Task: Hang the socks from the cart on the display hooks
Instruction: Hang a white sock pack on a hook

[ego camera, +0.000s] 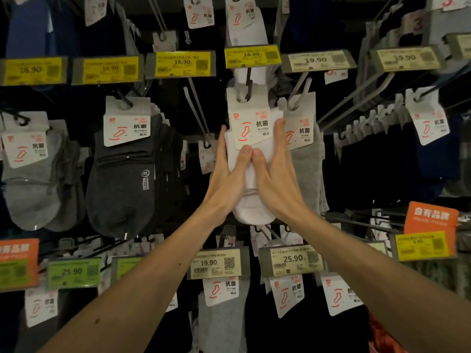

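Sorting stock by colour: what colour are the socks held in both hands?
White socks, head view.

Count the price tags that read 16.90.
4, all in the top row: a far-left tag, a second tag beside it, a third tag left of centre, and a fourth tag above the white socks. More may lie outside the view.

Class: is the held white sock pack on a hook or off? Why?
On, apparently: a dark hook passes through the card hole of the white sock pack.
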